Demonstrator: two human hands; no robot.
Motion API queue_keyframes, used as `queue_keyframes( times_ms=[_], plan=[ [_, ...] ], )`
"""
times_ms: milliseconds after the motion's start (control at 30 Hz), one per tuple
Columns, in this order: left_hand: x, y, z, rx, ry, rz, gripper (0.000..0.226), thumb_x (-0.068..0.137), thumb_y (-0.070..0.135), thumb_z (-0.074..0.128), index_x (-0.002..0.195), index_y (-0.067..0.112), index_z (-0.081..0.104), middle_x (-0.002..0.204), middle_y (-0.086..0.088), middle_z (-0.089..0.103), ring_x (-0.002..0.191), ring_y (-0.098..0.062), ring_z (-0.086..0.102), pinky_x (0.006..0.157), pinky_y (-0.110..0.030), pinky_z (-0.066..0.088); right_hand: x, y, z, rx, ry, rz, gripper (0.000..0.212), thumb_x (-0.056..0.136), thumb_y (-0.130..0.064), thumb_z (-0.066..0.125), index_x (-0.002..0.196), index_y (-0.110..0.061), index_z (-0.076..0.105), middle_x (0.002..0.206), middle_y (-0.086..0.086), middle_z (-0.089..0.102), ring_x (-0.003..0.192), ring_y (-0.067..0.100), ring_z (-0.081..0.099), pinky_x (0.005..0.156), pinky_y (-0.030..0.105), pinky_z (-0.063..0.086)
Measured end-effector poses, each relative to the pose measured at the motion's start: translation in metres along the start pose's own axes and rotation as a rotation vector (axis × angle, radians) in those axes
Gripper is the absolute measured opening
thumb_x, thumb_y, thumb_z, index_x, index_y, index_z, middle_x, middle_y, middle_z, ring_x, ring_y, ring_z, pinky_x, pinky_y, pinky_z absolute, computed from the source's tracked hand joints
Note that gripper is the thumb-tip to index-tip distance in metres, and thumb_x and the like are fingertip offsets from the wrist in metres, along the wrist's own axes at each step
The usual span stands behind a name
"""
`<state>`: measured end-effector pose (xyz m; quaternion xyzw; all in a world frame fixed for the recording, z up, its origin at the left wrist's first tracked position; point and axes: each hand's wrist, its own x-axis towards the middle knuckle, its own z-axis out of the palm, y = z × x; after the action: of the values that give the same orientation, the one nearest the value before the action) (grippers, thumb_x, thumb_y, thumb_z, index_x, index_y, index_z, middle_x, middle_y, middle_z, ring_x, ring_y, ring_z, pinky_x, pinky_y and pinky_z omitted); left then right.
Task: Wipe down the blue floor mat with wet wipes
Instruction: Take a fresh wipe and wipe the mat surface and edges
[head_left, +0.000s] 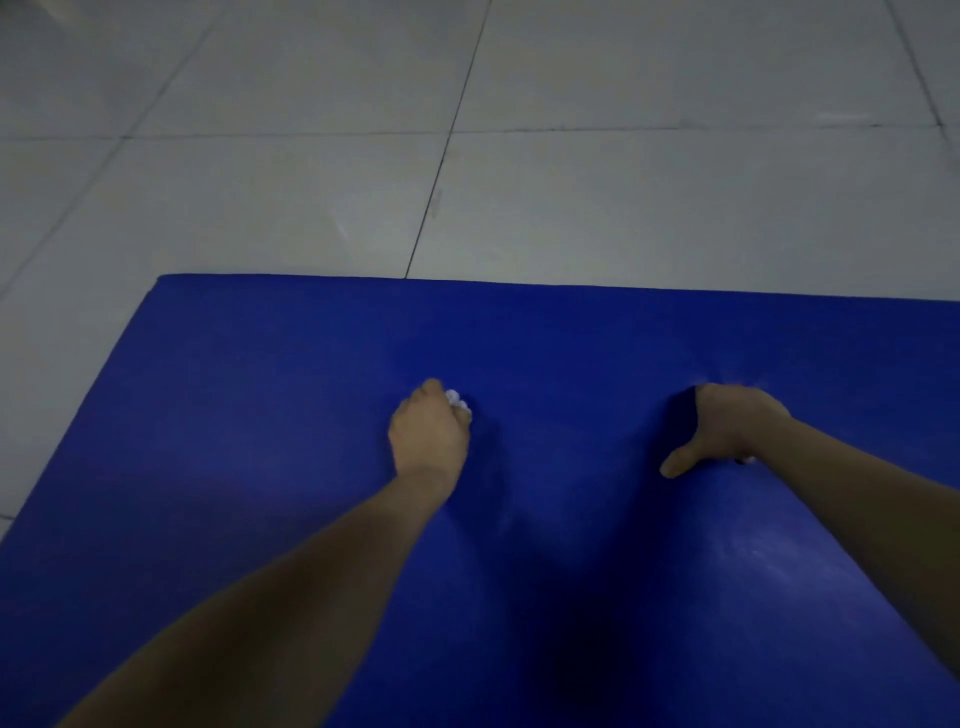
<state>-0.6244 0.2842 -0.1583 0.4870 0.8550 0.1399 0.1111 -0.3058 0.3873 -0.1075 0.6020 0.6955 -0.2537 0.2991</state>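
The floor (260, 156), grey tile, fills the upper half of the view. The mat (260, 415) lies flat on it. Its far edge and left corner are in sight, while its near and right parts run out of frame.

The left hand (428, 434) is clenched around a bunched white wipe (453, 399), of which only a bit shows past the knuckles. It presses the wipe to the mat near the middle. The right hand (727, 431) bears down on the mat further right, thumb spread, puckering the surface at its far side.

To wipe well, I judge the left hand should sweep in overlapping strokes toward the far edge while the right pins the mat against sliding.

Dim light hides the right hand's fingers. I cannot tell whether it grips anything, though a pale speck (748, 460) shows by its heel.
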Motion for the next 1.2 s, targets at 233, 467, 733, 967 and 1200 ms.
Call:
queue_keyframes(
  times_ms=[233, 467, 733, 967, 1200],
  plan=[
    [-0.079, 0.118, 0.050, 0.068, -0.124, 0.410, 0.022, 0.084, 0.031, 0.075, 0.078, 0.016, 0.061, 0.070, -0.004, 0.064, 0.063, -0.022, 0.061, 0.060, -0.033, 0.050, 0.002, 0.000, -0.001, -0.024, -0.003, 0.004, 0.089, 0.041, -0.080, 0.084, 0.087, -0.016, 0.042, 0.070, 0.003, 0.065, 0.062, 0.019, 0.067, 0.070, 0.036, 0.059],
    [-0.073, 0.104, 0.042, 0.180, -0.122, 0.554, 0.021, 0.087, 0.036, 0.068, 0.085, 0.017, 0.063, 0.080, -0.002, 0.068, 0.072, -0.023, 0.062, 0.071, -0.036, 0.043, 0.001, 0.004, -0.002, -0.012, -0.018, 0.012, 0.090, 0.040, -0.080, 0.084, 0.088, -0.013, 0.046, 0.065, 0.004, 0.065, 0.059, 0.020, 0.067, 0.069, 0.035, 0.060],
    [0.004, -0.050, -0.025, 0.265, -0.005, 0.034, 0.027, 0.103, 0.036, 0.049, 0.093, 0.012, 0.052, 0.095, -0.012, 0.067, 0.086, -0.032, 0.062, 0.069, -0.037, 0.039, 0.002, 0.002, -0.002, 0.015, -0.017, 0.024, 0.094, 0.036, -0.081, 0.084, 0.090, -0.014, 0.045, 0.062, 0.003, 0.066, 0.057, 0.019, 0.068, 0.069, 0.034, 0.060],
    [-0.029, -0.027, -0.009, 0.112, 0.012, 0.010, 0.027, 0.103, 0.033, 0.049, 0.097, 0.007, 0.056, 0.092, -0.014, 0.067, 0.085, -0.032, 0.063, 0.070, -0.041, 0.048, -0.002, -0.002, -0.004, 0.011, -0.012, 0.027, 0.092, 0.038, -0.079, 0.086, 0.088, -0.014, 0.044, 0.066, 0.004, 0.066, 0.058, 0.020, 0.068, 0.072, 0.036, 0.060],
    [-0.104, 0.089, 0.042, 0.060, -0.107, 0.362, 0.019, 0.082, 0.029, 0.073, 0.077, 0.016, 0.060, 0.070, -0.005, 0.063, 0.066, -0.025, 0.060, 0.064, -0.035, 0.048, -0.003, -0.002, -0.003, 0.019, -0.002, 0.022, 0.093, 0.038, -0.080, 0.085, 0.088, -0.013, 0.045, 0.066, 0.005, 0.067, 0.058, 0.021, 0.068, 0.069, 0.036, 0.060]
  ],
)
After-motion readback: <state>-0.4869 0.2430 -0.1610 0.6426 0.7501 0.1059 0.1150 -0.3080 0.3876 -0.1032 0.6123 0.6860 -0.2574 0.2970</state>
